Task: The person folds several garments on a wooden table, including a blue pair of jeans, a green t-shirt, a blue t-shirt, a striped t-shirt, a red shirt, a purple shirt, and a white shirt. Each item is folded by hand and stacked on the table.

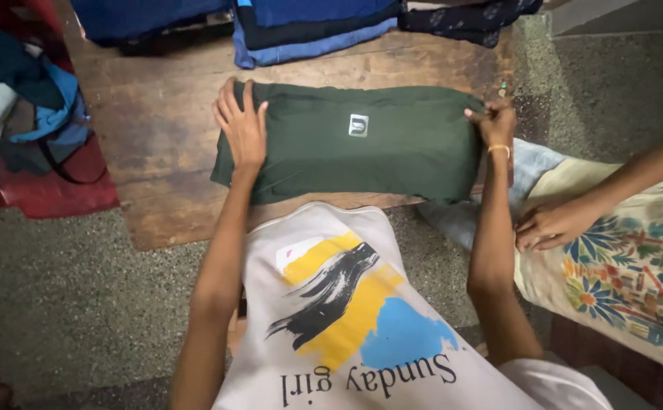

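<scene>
Two hands on folded dark green garment (362, 144), lying flat on wooden board (157, 129). Left hand (242, 129) open, palm pressed on left end. Right hand (496, 121) pinching right edge. Folded blue stack (308, 30) beyond. Another person's hand (551, 225) rests on floral cloth (627, 266) at right.

wooden board (157, 129), folded blue clothes (308, 30), floral cloth (635, 266)

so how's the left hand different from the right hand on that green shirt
The left hand lies flat and open, fingers spread, on the dark green folded shirt near its left end. The right hand is curled, pinching the shirt's right edge. The right wrist wears a thin bangle; the left wrist is bare. Both touch the same shirt on the wooden board.
</scene>
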